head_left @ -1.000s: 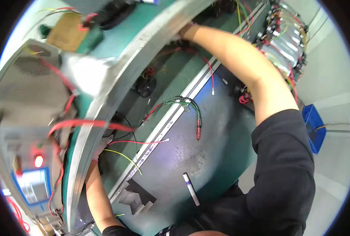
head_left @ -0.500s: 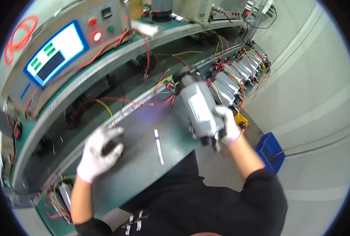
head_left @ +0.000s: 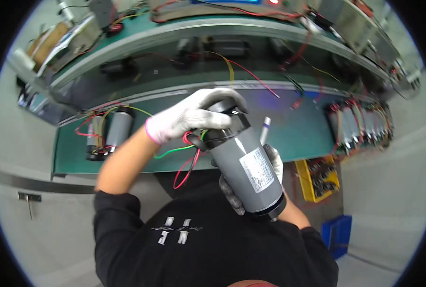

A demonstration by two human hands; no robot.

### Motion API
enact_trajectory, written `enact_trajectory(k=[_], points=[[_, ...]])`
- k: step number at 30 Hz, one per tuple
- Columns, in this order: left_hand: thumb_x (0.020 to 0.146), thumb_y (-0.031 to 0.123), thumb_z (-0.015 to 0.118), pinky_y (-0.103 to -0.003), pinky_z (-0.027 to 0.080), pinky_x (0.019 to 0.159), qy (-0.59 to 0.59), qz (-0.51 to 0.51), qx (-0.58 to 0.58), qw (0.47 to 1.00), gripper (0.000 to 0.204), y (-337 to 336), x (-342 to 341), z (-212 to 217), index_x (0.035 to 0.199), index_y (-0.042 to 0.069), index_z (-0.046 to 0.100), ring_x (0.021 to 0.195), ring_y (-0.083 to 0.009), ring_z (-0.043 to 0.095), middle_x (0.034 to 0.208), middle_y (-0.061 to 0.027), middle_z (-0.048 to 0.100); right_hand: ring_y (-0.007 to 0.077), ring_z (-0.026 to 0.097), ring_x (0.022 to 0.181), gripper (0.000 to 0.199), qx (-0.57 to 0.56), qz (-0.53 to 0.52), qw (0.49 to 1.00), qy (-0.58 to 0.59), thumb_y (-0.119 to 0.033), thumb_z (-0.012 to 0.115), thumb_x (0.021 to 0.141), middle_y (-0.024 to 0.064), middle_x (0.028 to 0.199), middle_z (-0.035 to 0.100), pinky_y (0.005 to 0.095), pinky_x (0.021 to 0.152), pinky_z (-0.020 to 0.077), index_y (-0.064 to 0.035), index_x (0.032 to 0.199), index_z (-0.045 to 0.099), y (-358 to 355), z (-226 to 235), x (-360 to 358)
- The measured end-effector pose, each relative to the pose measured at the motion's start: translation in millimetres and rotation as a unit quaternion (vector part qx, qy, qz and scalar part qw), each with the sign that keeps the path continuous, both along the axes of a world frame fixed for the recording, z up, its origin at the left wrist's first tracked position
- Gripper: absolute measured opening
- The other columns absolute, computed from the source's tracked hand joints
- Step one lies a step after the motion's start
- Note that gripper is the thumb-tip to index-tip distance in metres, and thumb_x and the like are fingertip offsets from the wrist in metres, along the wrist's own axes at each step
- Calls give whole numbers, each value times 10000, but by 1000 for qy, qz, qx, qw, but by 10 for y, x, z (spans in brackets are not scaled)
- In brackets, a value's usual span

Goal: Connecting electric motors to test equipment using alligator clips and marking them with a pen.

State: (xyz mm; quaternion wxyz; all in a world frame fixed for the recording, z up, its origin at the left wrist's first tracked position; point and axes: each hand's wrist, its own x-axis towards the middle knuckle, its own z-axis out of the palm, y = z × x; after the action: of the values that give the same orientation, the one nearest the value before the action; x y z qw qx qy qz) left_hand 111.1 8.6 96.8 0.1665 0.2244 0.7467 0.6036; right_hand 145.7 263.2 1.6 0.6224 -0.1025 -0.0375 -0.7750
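Both gloved hands hold a grey motor (head_left: pixel 245 165) above the green worktop (head_left: pixel 299 129). The left hand (head_left: pixel 191 117) is curled over its black upper end, where red and green wires (head_left: pixel 184 158) trail out below the palm. The right hand (head_left: pixel 251 184) cups the body from underneath, fingers wrapped around it.

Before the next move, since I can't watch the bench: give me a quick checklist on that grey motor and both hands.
1. Left hand grips the black cap end of the grey motor: ok.
2. Right hand supports the body from beneath: ok.
3. Motor lifted off the green bench: ok.
4. Red and green wires hanging loose, unsecured: not ok.
5. Wire ends disconnected: cannot tell.
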Motion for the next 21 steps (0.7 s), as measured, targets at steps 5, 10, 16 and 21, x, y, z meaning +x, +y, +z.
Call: enact_trajectory(k=[5, 10, 16, 21], points=[[841, 521, 758, -383, 519, 1058, 134, 352, 168, 911, 792, -367, 769, -251, 1351, -69, 619, 1175, -254, 687, 1279, -194, 700, 491, 750, 941, 1010, 176, -162, 962, 132, -604, 821, 866, 325, 1336, 657, 563, 643, 629, 54, 1548, 471, 77, 469, -185], [854, 496, 740, -397, 530, 1050, 247, 458, 122, 846, 798, -304, 1056, -344, 1380, -84, 587, 1142, -286, 709, 1283, -217, 698, 449, 741, 1090, 831, 322, -383, 625, 599, -395, 857, 836, 286, 1407, 660, 485, 815, 647, 47, 1471, 553, -37, 541, -554], [937, 479, 770, -554, 567, 1044, 415, 336, 216, 817, 707, -118, 1169, -517, 1414, -1, 565, 1130, -419, 706, 1299, -244, 648, 389, 771, 911, 780, 122, -469, 386, 785, -306, 934, 696, 281, 1291, 710, 413, 724, 641, 11, 1345, 640, 225, 705, -714], [977, 610, 741, -615, 613, 942, 526, 260, 198, 785, 691, -89, 1376, -517, 1440, 131, 559, 1101, -476, 697, 1292, -244, 621, 352, 763, 784, 859, -80, -463, 354, 809, -355, 1006, 549, 274, 1142, 743, 421, 680, 629, -6, 1255, 661, 245, 759, -763]])
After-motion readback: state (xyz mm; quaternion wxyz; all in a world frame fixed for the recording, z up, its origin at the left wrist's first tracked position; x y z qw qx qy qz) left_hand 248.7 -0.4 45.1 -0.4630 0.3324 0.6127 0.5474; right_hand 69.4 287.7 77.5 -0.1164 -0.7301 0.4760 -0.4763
